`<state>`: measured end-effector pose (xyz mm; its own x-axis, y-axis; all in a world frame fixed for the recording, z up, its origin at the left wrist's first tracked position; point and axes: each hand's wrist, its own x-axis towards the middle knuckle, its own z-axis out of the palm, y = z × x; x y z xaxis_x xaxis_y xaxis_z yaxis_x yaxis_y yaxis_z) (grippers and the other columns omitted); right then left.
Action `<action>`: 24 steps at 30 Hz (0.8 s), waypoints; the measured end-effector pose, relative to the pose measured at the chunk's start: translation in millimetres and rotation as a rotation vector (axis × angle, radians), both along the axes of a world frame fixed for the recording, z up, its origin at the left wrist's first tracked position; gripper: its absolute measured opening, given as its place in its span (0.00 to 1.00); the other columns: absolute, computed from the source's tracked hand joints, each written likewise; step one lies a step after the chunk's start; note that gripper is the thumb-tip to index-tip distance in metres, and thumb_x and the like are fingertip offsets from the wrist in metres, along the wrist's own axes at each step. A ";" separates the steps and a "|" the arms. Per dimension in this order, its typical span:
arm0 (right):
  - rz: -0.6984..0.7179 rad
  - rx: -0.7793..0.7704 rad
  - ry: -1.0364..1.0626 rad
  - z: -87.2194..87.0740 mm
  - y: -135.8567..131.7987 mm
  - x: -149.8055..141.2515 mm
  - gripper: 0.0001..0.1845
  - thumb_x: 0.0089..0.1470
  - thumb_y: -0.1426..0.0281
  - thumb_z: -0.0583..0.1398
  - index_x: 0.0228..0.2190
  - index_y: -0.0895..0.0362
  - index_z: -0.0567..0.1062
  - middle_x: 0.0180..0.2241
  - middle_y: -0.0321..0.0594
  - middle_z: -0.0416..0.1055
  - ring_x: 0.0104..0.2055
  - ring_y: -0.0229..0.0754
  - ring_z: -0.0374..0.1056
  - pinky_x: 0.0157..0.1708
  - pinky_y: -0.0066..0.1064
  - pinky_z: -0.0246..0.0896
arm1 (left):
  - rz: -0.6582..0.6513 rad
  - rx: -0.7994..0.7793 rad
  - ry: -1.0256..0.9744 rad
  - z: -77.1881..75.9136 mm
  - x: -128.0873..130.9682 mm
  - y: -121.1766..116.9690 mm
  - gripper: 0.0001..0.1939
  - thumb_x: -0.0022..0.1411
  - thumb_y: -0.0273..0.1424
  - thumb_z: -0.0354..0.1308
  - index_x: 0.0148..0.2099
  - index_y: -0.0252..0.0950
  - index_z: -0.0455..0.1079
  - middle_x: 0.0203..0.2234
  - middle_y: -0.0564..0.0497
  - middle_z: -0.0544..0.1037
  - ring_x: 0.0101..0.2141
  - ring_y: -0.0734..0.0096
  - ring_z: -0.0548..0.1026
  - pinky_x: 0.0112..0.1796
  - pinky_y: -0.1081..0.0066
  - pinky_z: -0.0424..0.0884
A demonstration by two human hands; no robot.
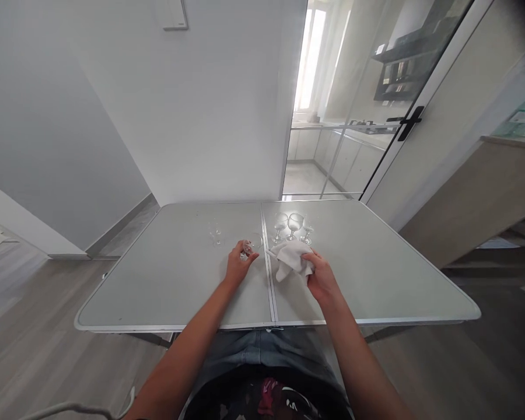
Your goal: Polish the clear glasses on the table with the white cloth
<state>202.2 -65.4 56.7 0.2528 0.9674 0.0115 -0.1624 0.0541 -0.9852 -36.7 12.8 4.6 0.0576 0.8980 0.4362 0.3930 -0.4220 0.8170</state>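
Observation:
My left hand (241, 259) is closed around a clear stemmed glass (256, 240), which is tilted with its rim toward the right. In my right hand (321, 274) is a bunched white cloth (292, 256), hanging just above the table to the right of the seam. Behind the cloth, three stemmed glasses stand upright in a row: one on the left (280, 223), one in the middle (294, 224) and one on the right (308, 227). Another clear glass (216, 232) stands alone to the left of my left hand, faint against the tabletop.
The grey folding table (157, 280) has a metal rim and a centre seam (269, 286). A white wall (192, 116) rises behind it. At the back right is a glass door (332, 105) with a black handle (409, 122). A pale cable (83, 408) shows at lower left.

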 end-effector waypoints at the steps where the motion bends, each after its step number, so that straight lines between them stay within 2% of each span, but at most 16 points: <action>1: -0.080 0.049 -0.163 -0.1 0.5 -2.1 0.04 0.46 0.67 0.59 0.27 0.53 0.68 0.25 0.36 0.66 0.29 0.42 0.61 0.27 0.30 0.54 | 0.022 0.009 0.037 -0.9 0.1 -0.2 0.22 0.59 0.50 0.63 0.48 0.41 0.70 0.30 0.53 0.77 0.31 0.67 0.73 0.39 0.67 0.69; 3: -0.188 0.161 -0.459 -0.4 3.5 -6.9 0.08 0.47 0.71 0.58 0.22 0.52 0.62 0.22 0.34 0.58 0.27 0.40 0.55 0.27 0.30 0.49 | 0.065 0.024 0.122 -3.0 0.4 -1.1 0.23 0.56 0.51 0.65 0.47 0.42 0.72 0.28 0.54 0.77 0.28 0.69 0.72 0.37 0.68 0.68; 4: -0.194 0.210 -0.551 -0.7 6.1 -9.5 0.10 0.47 0.73 0.57 0.21 0.52 0.59 0.21 0.33 0.55 0.27 0.40 0.52 0.27 0.30 0.47 | 0.080 0.033 0.162 -4.2 0.6 -1.7 0.24 0.55 0.52 0.65 0.47 0.42 0.73 0.27 0.54 0.77 0.27 0.69 0.72 0.36 0.68 0.68; 8: -0.001 0.332 -0.636 -4.0 20.6 -20.3 0.12 0.46 0.77 0.53 0.23 0.52 0.53 0.22 0.30 0.49 0.25 0.38 0.46 0.27 0.31 0.43 | 0.094 0.088 0.257 -10.2 2.0 -4.6 0.28 0.52 0.54 0.66 0.47 0.41 0.76 0.24 0.54 0.77 0.25 0.70 0.73 0.33 0.70 0.67; 13: 0.307 0.417 -0.670 -10.1 36.4 -23.8 0.10 0.46 0.78 0.53 0.31 0.52 0.61 0.24 0.29 0.59 0.26 0.38 0.52 0.30 0.30 0.48 | 0.022 0.126 0.390 -17.8 3.2 -5.4 0.29 0.51 0.56 0.66 0.46 0.41 0.78 0.23 0.52 0.78 0.24 0.70 0.73 0.30 0.71 0.63; 17: 0.605 0.345 -0.662 -8.5 51.3 -19.5 0.26 0.45 0.79 0.54 0.47 0.50 0.64 0.25 0.28 0.65 0.26 0.39 0.57 0.31 0.30 0.52 | 0.046 0.160 0.464 -20.1 2.3 -4.2 0.28 0.50 0.56 0.66 0.45 0.43 0.79 0.23 0.49 0.79 0.26 0.65 0.75 0.29 0.71 0.61; 19: 0.729 0.363 -0.661 -6.4 60.5 -17.1 0.32 0.43 0.80 0.54 0.52 0.50 0.64 0.31 0.31 0.70 0.31 0.41 0.63 0.35 0.31 0.56 | 0.066 0.181 0.486 -20.2 1.7 -4.0 0.27 0.49 0.56 0.67 0.44 0.43 0.79 0.23 0.48 0.79 0.26 0.64 0.75 0.29 0.71 0.60; 22: 0.816 0.379 -0.564 -7.1 72.5 -12.8 0.35 0.43 0.80 0.54 0.54 0.51 0.66 0.42 0.36 0.73 0.40 0.43 0.68 0.41 0.32 0.60 | 0.107 0.198 0.500 -19.2 1.6 -4.5 0.28 0.49 0.57 0.67 0.43 0.43 0.79 0.22 0.49 0.78 0.25 0.64 0.74 0.28 0.71 0.59; 24: 0.806 0.349 -0.479 -12.3 77.2 -10.0 0.34 0.45 0.79 0.53 0.55 0.51 0.66 0.40 0.36 0.73 0.39 0.42 0.69 0.40 0.32 0.62 | 0.114 0.198 0.493 -18.0 2.1 -4.8 0.27 0.50 0.58 0.66 0.43 0.43 0.78 0.22 0.50 0.78 0.24 0.66 0.74 0.28 0.71 0.59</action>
<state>192.2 11.8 44.5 -0.5829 0.7709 0.2569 0.1315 0.4015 -0.9064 -34.6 8.0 -13.4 0.2050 0.8139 0.5436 0.7618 -0.4815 0.4335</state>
